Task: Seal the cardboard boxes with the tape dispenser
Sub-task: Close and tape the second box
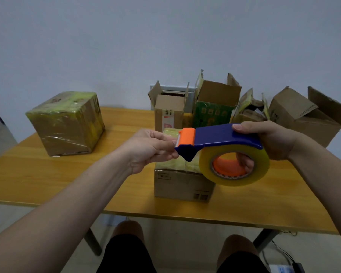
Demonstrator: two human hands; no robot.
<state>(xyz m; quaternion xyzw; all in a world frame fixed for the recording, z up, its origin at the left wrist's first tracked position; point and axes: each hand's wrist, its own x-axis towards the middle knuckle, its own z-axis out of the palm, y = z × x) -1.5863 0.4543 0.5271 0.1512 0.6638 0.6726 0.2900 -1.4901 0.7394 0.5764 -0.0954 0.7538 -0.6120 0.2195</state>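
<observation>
My right hand [274, 140] grips the blue tape dispenser [220, 138], fingers curled through the core of its yellowish tape roll [234, 168]. The dispenser hangs in the air above a closed cardboard box [183, 184] on the wooden table [87, 174]. At the dispenser's orange front end [186, 137], my left hand [150, 148] pinches the loose end of the tape. The box top under the hands carries yellowish tape; most of it is hidden.
A taped-up box [67, 123] stands at the table's left. Several open boxes [215, 103] with raised flaps line the back edge against the wall, one larger [307, 115] at the far right. My knees show below the table's front edge.
</observation>
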